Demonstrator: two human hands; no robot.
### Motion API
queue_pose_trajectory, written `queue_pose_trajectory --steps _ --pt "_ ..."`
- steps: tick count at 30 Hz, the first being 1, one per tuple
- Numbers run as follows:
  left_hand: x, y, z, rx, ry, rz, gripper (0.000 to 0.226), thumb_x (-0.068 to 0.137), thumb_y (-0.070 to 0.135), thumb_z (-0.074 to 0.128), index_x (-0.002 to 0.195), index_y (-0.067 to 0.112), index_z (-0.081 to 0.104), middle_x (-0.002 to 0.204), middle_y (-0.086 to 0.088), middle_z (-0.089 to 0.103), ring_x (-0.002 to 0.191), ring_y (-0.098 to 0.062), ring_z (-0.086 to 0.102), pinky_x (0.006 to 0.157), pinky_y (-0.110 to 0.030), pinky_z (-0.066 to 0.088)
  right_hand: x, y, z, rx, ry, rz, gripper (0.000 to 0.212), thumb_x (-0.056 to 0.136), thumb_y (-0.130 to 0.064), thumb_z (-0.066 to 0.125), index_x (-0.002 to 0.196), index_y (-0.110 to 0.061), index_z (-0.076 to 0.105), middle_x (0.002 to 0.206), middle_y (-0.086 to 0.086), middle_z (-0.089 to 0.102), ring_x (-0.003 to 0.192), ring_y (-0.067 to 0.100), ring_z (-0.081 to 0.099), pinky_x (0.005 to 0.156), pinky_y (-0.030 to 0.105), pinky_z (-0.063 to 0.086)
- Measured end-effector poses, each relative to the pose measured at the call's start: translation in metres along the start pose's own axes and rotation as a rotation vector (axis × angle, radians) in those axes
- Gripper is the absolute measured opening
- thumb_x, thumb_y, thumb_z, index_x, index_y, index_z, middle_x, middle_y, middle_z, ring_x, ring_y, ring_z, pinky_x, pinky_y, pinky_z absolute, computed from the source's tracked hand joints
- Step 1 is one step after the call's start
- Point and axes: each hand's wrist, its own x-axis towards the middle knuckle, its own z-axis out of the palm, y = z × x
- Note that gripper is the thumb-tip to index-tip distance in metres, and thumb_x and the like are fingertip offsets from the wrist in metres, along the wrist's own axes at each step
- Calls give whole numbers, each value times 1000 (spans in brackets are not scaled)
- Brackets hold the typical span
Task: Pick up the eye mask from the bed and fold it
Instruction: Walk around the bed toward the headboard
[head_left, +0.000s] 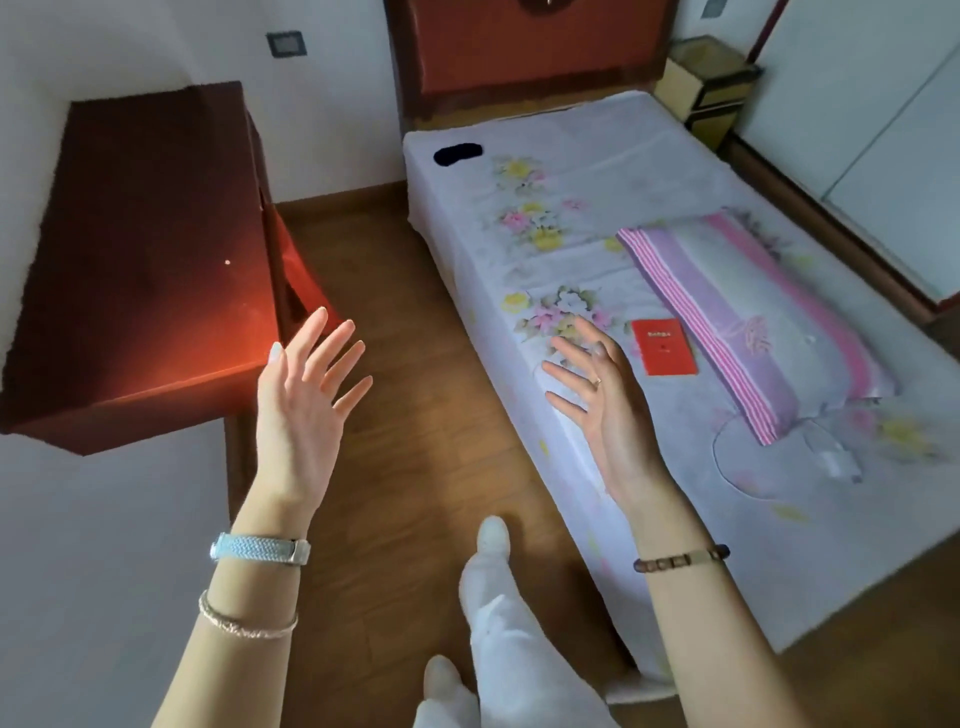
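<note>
A dark eye mask (457, 154) lies flat at the far left corner of the bed (582, 171), close to the headboard. The bed has a pale sheet with flower prints. My left hand (306, 395) is raised over the wooden floor with its fingers spread and nothing in it. My right hand (597, 400) hovers above the bed's near left edge, palm turned inward, fingers apart and empty. Both hands are far from the mask.
A red booklet (664, 346) lies on the bed beside a folded pink and purple blanket (748, 317). A dark red cabinet (150, 260) stands at the left. Brown floor (415, 415) runs between cabinet and bed. My legs in white (498, 623) stand below.
</note>
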Motion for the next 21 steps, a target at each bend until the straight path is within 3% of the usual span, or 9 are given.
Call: queue_pose_trajectory --steps 2,6,12,21 --pt "29 -4 8 0 -29 -3 59 98 56 30 147 27 47 147 1 57 135 -21 55 112 -52 40 21 -3 -3 3 26 -9 35 103 -46 40 136 -44 52 142 -9 60 125 8 63 107 39 50" --pt "90 -7 28 4 -90 0 57 101 53 27 148 26 45 148 1 57 137 -22 53 112 -52 39 70 -16 -7 29 67 -29 40 87 -59 51 126 -51 56 141 -10 61 123 6 64 103 34 51" --pt "182 -2 59 8 -89 14 57 102 50 27 149 23 45 148 -2 57 137 -24 53 112 -53 38 160 -35 -20 31 82 -59 32 102 -44 39 130 -49 53 140 -10 61 126 8 63 110 42 47" --pt "287 2 80 6 -58 47 56 101 51 28 148 26 47 150 -2 55 138 -23 52 112 -53 38 284 -60 -21 23 34 -48 32 96 -51 42 125 -53 55 133 -16 65 123 6 64 106 38 49"
